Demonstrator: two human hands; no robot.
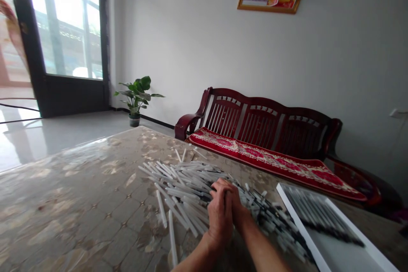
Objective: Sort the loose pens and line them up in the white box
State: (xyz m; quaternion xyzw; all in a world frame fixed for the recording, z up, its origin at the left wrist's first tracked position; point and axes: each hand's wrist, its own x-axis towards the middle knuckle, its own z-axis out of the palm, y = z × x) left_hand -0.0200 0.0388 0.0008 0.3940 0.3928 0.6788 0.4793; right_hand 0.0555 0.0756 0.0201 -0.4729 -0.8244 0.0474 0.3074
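My left hand (219,212) and my right hand (236,199) meet over the middle of the table, fingers curled in and pressed together. Whatever they hold is hidden behind the fingers. Just left of them lies a loose pile of whitish, translucent pen barrels (183,178), several pointing toward me. To the right of my wrists spreads a heap of black and clear pen parts (270,212), too blurred to tell apart. Farther right stands a shallow white tray (342,257) with a row of grey, black-ended pens (321,210) at its far side.
The piles and tray rest on a table (95,216) with a patterned, glossy cover. Behind it is a dark red wooden bench (258,121) with a red patterned cushion (255,153). A potted plant (135,97) stands on the floor near a glazed door (73,93).
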